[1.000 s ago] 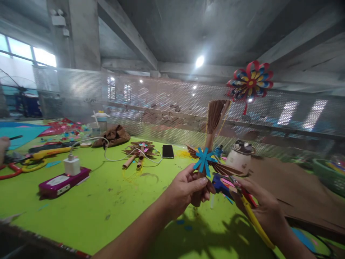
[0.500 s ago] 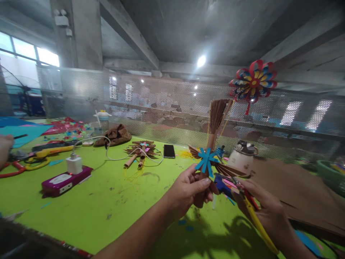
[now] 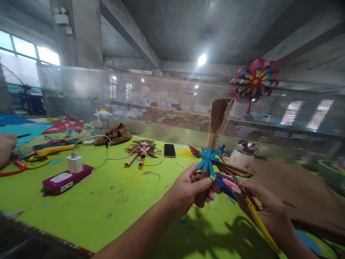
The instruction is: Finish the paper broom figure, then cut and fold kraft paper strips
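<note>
My left hand (image 3: 188, 189) is closed around the stem of a brown folded-paper craft (image 3: 215, 118) that stands upright above the green table (image 3: 113, 194). A blue paper star (image 3: 207, 160) sits on its front, just above my thumb. Pleated brown wings spread to both sides, and a brown fan tops it. My right hand (image 3: 265, 210) is closed on scissors with a yellow and red handle (image 3: 256, 217), their tip pointing at the craft's right wing. A blue glue gun (image 3: 222, 183) lies on the table behind my hands.
A second brown paper craft (image 3: 140, 149), a phone (image 3: 169, 150), a white charger on a purple box (image 3: 66, 178), cables and a white kettle (image 3: 242, 156) lie on the table. A perforated metal screen (image 3: 151, 108) runs along the back. Another person's hand (image 3: 5, 147) shows at far left.
The view has shifted slightly. My hands and the craft stay nearly still, the scissors drifting a little closer to the craft.
</note>
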The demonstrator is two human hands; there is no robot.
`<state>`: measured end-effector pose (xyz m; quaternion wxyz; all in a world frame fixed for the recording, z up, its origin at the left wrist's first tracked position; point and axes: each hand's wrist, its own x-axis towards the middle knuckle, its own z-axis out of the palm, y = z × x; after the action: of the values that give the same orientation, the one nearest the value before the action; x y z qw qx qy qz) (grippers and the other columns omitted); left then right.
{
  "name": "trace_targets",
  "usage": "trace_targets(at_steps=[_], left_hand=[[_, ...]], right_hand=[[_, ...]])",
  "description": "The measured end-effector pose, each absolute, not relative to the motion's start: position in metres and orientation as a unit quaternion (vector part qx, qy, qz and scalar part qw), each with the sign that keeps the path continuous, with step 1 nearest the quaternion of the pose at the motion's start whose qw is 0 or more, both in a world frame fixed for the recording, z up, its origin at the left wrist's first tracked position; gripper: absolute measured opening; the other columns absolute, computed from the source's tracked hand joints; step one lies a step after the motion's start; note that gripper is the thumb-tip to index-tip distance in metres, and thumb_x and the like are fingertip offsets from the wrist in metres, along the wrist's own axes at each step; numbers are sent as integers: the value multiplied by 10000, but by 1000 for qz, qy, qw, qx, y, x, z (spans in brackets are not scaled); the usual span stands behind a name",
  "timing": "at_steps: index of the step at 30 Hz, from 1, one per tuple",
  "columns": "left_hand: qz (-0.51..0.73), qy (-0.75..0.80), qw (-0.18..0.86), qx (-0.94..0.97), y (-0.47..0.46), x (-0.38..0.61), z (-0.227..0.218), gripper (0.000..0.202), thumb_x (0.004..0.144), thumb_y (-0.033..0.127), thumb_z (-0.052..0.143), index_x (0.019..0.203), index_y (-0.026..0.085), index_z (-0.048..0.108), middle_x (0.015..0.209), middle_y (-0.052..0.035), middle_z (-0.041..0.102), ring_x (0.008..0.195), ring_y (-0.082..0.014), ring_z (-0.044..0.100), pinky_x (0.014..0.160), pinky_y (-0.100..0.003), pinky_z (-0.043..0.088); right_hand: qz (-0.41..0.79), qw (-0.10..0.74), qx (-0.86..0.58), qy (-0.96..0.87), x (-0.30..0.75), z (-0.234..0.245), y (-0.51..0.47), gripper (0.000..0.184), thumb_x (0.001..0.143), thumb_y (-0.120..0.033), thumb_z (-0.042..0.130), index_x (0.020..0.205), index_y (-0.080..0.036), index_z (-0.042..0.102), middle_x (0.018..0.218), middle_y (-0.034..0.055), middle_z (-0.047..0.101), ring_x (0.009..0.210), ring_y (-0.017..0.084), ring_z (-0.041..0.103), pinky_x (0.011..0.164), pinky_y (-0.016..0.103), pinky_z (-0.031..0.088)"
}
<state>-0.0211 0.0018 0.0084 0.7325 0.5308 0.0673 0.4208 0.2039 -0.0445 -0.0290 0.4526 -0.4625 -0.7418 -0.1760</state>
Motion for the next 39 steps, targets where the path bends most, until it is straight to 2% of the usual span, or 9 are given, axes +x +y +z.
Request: trace_targets(at_steps=[8, 21, 25, 29, 35, 39], left_hand=[[414, 63, 733, 536, 3, -21, 7, 321, 771, 244, 652, 1044, 132, 524, 768, -75, 624, 587, -113, 564, 541, -238, 359], [418, 70, 733, 532, 3, -21, 8, 281, 761, 241, 665, 975, 138, 514, 747, -68, 629, 572, -108, 562, 549, -238, 376], [418, 67, 733, 532, 3, -21, 8, 286, 760, 246, 667, 978, 136, 517, 747, -68, 629, 572, -110, 562, 557, -243, 380], [419, 75, 733, 532, 3, -21, 9, 306, 752, 243, 668, 985, 127, 506, 742, -68, 629, 564, -103, 561, 547, -235, 369], [422, 78, 730, 531, 3, -21, 10, 314, 747, 246, 673, 978, 125, 499, 735, -73, 634, 560, -102, 559, 546, -235, 368], [430, 84, 731, 523, 3, -22, 11, 330, 743, 243, 677, 990, 123, 496, 740, -78, 637, 560, -104, 557, 553, -239, 373]], right_hand=[[-173, 442, -463, -749, 201, -23, -47, 305, 804, -228, 579, 1109, -225, 583, 988, 56, 664, 831, 196, 653, 730, 270, 525], [-176, 456, -457, -743, 206, -31, -44, 350, 783, -208, 606, 1131, -238, 585, 1015, 53, 663, 853, 201, 651, 774, 286, 517], [-159, 457, -457, -747, 204, -29, -44, 323, 792, -208, 598, 1114, -228, 593, 1030, 65, 658, 885, 213, 644, 775, 296, 516], [-172, 458, -458, -742, 202, -27, -45, 307, 797, -211, 590, 1104, -218, 599, 989, 61, 670, 827, 199, 656, 737, 278, 528], [-212, 444, -467, -734, 199, -25, -47, 299, 784, -221, 603, 1082, -211, 605, 1016, 66, 680, 854, 213, 662, 793, 302, 529], [-217, 460, -472, -720, 201, -29, -45, 251, 779, -254, 608, 1024, -204, 626, 943, 58, 694, 790, 198, 667, 755, 279, 536]])
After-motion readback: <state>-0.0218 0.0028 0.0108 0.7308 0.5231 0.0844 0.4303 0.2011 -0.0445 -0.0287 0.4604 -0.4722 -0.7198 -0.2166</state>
